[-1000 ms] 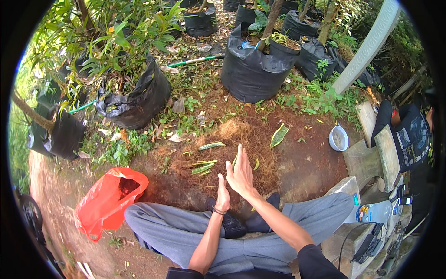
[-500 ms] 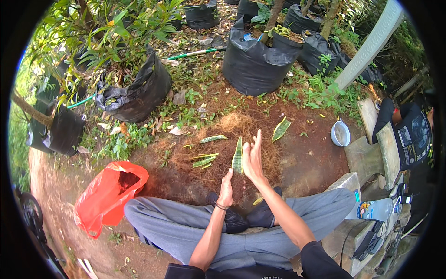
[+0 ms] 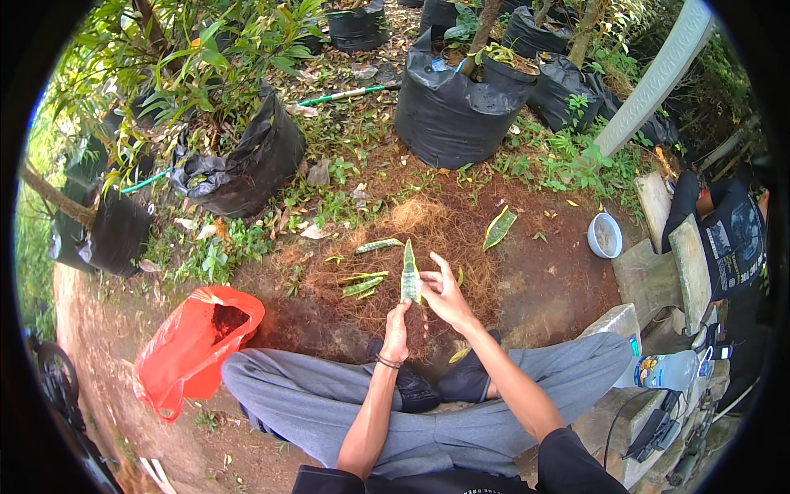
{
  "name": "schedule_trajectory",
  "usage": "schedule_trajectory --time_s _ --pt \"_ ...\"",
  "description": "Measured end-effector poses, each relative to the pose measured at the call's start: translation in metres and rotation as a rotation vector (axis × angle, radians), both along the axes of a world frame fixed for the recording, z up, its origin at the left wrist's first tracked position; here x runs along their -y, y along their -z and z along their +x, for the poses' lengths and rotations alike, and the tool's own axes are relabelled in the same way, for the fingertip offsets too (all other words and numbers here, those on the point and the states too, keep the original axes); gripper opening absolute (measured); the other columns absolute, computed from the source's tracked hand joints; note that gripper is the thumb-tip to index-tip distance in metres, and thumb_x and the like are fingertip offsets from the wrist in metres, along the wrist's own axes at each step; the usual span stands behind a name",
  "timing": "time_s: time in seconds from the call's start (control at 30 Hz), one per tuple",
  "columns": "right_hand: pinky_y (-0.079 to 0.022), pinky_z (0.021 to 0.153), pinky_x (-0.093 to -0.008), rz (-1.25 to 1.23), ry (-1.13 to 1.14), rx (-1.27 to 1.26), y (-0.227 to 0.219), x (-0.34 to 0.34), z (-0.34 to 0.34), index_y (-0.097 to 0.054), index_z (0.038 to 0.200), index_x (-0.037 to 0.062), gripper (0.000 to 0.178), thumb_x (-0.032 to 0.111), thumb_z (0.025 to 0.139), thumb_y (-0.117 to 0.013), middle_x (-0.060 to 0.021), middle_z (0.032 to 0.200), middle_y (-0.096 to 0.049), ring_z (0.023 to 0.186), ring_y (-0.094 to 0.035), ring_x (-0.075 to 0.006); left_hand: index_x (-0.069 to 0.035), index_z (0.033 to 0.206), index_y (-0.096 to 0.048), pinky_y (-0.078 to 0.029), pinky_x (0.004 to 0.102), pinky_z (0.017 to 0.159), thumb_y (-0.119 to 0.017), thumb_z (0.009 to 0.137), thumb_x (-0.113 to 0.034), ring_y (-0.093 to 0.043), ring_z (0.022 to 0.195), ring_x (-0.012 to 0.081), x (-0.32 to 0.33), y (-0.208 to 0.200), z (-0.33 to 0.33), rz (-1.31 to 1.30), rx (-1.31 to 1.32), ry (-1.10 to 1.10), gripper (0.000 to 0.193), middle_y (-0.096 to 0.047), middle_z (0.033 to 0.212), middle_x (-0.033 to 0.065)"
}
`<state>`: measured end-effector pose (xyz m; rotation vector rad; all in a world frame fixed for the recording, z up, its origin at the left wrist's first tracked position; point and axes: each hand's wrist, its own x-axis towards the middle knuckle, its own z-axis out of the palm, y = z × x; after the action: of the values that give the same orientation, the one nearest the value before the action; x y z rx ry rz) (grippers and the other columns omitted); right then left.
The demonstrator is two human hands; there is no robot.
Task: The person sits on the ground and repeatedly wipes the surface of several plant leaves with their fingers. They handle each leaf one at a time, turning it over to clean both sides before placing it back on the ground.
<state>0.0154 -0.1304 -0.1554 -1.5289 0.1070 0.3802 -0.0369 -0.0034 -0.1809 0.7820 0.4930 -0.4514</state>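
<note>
A cut snake plant leaf [image 3: 410,276], green with yellow edges, stands upright over the fibrous soil, its tip pointing away from me. My left hand [image 3: 397,331] pinches its lower end between thumb and fingers. At the leaf's right edge is my right hand [image 3: 447,298], fingers apart, one raised and others touching the leaf or very close to it. Several more leaf pieces [image 3: 362,287] lie on the ground just left of the held one. Another snake plant piece [image 3: 499,228] rests farther off to the right.
An orange-red plastic bag [image 3: 185,354] with dark soil sits left of my knee. Black grow bags [image 3: 461,111] with plants stand beyond. To the right are a pale bowl [image 3: 605,236], concrete blocks [image 3: 650,276], a plastic bottle [image 3: 671,370] and a seated person [image 3: 732,239].
The held leaf has shifted slightly left and stands straighter. My right hand has gone from nearly flat beside it to bent fingers at its edge.
</note>
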Motion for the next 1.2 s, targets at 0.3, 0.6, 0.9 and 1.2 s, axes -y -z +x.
schedule_trajectory --time_s 0.3,0.6,0.9,1.2 --pt "-0.05 0.055 -0.0288 0.144 -0.173 -0.339 0.002 0.007 0.0 -0.012 0.146 0.0114 0.075 0.013 0.089 -0.062 -0.013 0.113 -0.055 0.066 -0.055 -0.0133 -0.002 0.087 -0.058 -0.048 0.029 0.049 -0.044 0.094 -0.035 -0.059 0.054 0.0165 0.0 0.007 0.0 -0.027 0.036 -0.016 0.037 -0.061 0.068 0.0072" --pt "-0.05 0.053 -0.0269 0.248 -0.187 -0.378 0.003 0.011 -0.011 -0.016 0.145 0.0146 0.07 0.013 0.091 -0.06 -0.0097 0.114 -0.058 0.068 -0.054 -0.0108 -0.001 0.088 -0.059 -0.049 0.0286 0.049 -0.044 0.093 -0.033 -0.059 0.054 0.0167 0.001 0.006 -0.005 0.023 0.058 0.012 0.035 -0.062 0.069 0.0085" --pt "-0.039 0.102 -0.0416 -0.248 0.131 0.11 -0.005 -0.002 -0.019 -0.028 0.143 0.0063 0.054 0.03 0.098 -0.045 -0.0218 0.133 -0.045 0.12 -0.049 -0.0302 -0.006 0.097 -0.061 -0.052 0.0353 0.064 -0.037 0.093 -0.049 -0.063 0.069 0.0212 -0.006 0.008 0.002 -0.09 -0.079 0.005 0.049 -0.065 0.079 0.0086" --pt "-0.007 0.111 -0.0587 -1.02 -0.243 0.563 -0.011 -0.04 -0.028 -0.019 0.149 0.015 0.063 0.045 0.095 -0.035 -0.0268 0.151 -0.011 0.14 -0.008 -0.0443 -0.008 0.143 -0.029 -0.039 0.041 0.104 -0.023 0.098 -0.054 -0.046 0.124 0.0273 0.006 0.019 -0.009 -0.152 0.036 -0.096 0.064 -0.042 0.139 0.0137"
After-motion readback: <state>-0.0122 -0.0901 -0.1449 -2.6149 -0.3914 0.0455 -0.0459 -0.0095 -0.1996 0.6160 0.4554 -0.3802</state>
